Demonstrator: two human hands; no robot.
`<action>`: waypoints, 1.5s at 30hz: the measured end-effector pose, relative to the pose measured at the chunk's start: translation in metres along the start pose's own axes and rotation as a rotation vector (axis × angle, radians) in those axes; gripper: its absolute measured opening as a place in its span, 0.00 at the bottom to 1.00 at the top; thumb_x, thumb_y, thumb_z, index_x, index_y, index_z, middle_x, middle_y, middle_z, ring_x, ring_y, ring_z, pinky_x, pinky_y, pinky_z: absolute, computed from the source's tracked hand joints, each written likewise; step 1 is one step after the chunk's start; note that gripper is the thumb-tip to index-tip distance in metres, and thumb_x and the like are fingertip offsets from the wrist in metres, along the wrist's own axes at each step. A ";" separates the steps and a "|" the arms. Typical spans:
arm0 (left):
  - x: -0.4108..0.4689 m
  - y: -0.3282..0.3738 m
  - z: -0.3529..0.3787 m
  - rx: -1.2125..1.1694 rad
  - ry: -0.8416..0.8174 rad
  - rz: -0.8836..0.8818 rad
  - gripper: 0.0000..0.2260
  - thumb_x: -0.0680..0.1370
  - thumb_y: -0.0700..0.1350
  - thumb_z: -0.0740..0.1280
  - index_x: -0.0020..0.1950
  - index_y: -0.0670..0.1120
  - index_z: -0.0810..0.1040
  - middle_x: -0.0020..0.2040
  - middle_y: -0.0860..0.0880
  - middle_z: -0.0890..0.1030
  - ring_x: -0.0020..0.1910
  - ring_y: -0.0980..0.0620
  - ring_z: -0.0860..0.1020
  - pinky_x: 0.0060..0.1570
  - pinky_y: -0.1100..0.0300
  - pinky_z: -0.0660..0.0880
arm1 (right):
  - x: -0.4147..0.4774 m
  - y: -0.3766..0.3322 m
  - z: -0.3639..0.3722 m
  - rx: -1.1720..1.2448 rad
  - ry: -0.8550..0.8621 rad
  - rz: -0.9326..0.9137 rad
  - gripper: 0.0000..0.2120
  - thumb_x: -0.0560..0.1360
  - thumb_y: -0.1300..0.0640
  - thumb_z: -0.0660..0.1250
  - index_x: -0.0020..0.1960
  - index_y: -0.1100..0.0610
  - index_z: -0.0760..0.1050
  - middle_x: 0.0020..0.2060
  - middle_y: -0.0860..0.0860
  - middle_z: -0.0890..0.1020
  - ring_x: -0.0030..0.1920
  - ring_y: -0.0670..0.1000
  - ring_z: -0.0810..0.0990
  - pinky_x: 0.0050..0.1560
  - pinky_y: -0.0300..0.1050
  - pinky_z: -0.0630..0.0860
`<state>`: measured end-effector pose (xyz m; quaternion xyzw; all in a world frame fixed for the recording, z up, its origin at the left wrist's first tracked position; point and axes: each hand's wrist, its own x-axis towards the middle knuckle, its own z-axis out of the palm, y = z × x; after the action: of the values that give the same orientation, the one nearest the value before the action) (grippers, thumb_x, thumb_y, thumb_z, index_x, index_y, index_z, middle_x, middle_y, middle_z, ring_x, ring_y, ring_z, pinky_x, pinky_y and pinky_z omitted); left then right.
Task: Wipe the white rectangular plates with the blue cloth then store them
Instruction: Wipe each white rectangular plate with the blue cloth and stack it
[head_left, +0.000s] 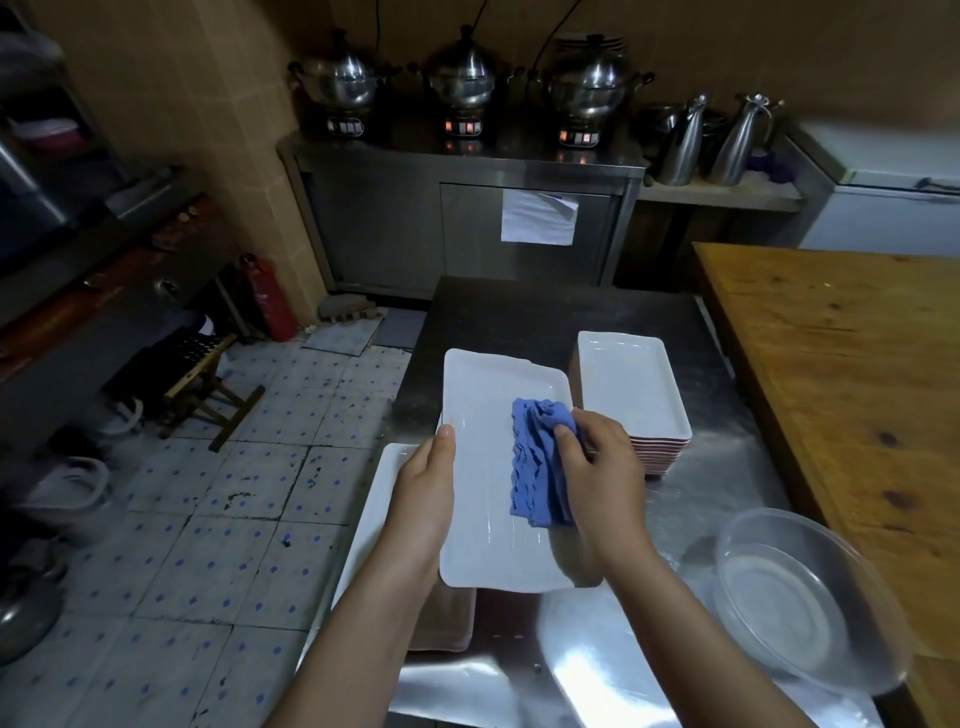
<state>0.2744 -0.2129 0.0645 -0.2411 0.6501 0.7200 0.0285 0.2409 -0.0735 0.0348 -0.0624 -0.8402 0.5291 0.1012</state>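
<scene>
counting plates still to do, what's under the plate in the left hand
Another white plate pokes out at the left beneath the held plate; the rest of it, and anything below, is covered.

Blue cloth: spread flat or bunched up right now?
Bunched: the cloth lies in crumpled folds, gripped by the right hand against the plate.

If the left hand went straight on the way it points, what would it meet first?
Probably nothing near: the left hand points along the held plate's left rim, and beyond looks free; the plate stack lies off to the right.
</scene>
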 end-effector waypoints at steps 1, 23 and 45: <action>0.002 0.000 -0.003 0.001 0.003 -0.003 0.13 0.81 0.55 0.55 0.49 0.53 0.77 0.44 0.52 0.82 0.43 0.52 0.81 0.37 0.60 0.76 | 0.003 -0.003 0.001 0.073 -0.022 0.066 0.08 0.79 0.54 0.62 0.55 0.54 0.78 0.52 0.47 0.79 0.49 0.44 0.76 0.45 0.31 0.70; 0.057 -0.051 -0.103 0.091 0.094 -0.168 0.16 0.81 0.52 0.59 0.61 0.45 0.78 0.51 0.52 0.80 0.49 0.52 0.78 0.54 0.58 0.73 | 0.005 0.005 0.044 0.382 -0.100 0.583 0.09 0.80 0.55 0.60 0.42 0.55 0.70 0.38 0.53 0.77 0.36 0.51 0.75 0.36 0.44 0.71; 0.087 -0.097 -0.107 0.704 0.077 0.117 0.18 0.81 0.45 0.60 0.70 0.43 0.70 0.63 0.44 0.69 0.50 0.52 0.71 0.41 0.70 0.61 | -0.008 0.015 0.073 0.458 -0.088 0.678 0.15 0.74 0.54 0.70 0.54 0.61 0.72 0.45 0.59 0.81 0.40 0.56 0.81 0.38 0.47 0.76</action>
<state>0.2657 -0.3235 -0.0621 -0.2058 0.8716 0.4427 0.0443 0.2315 -0.1328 -0.0107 -0.2889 -0.6360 0.7080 -0.1037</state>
